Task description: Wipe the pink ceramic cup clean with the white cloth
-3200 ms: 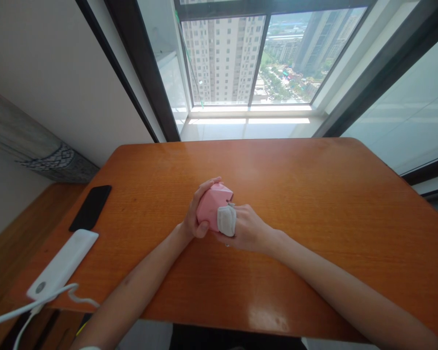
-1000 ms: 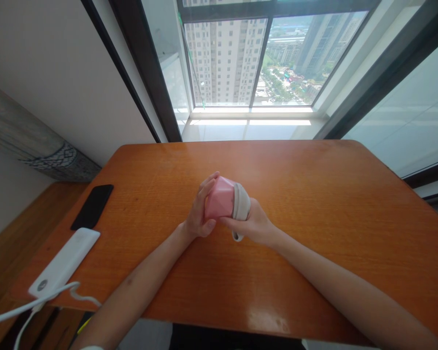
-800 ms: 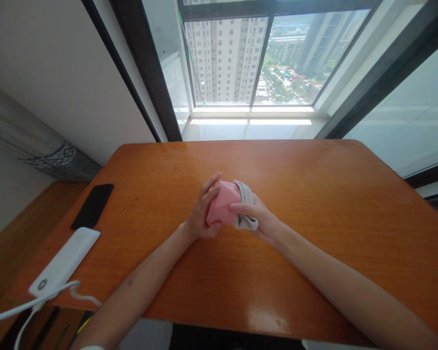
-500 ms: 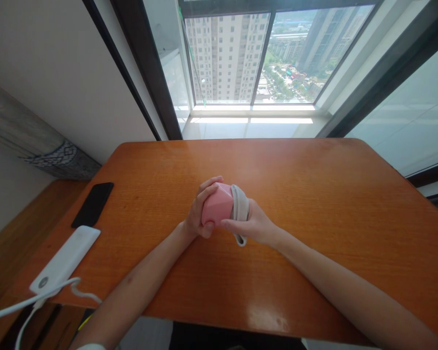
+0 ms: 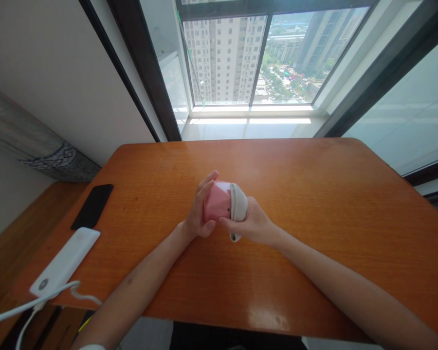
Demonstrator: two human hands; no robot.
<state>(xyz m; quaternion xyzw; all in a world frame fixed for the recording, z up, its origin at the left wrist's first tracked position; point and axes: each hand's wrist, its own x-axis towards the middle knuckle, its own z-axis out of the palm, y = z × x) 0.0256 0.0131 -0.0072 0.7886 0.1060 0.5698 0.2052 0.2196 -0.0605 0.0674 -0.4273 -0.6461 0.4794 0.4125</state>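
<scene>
Above the middle of the table, both hands are on a pink faceted object (image 5: 217,201) with a grey-white band (image 5: 238,201) around its right end. What kind of object it is, I cannot tell. A small dark spot shows on the pink near the band. My left hand (image 5: 200,211) cups the pink end, fingers behind it and thumb at its lower edge. My right hand (image 5: 253,221) grips the banded end, its thumb lying across the front toward the pink part. A small grey-white loop hangs under the band. The right fingers are mostly hidden behind the object.
On the wooden table (image 5: 306,194), a black phone (image 5: 92,206) lies at the left, with a white power bank (image 5: 65,262) nearer to me. A white cable (image 5: 18,310) runs off the power bank's near end. A window stands behind the table's far edge.
The pink object has turned a little in my hands, bringing the dark spot into view. My left fingers have loosened and straightened somewhat. The hanging loop looks shorter.
</scene>
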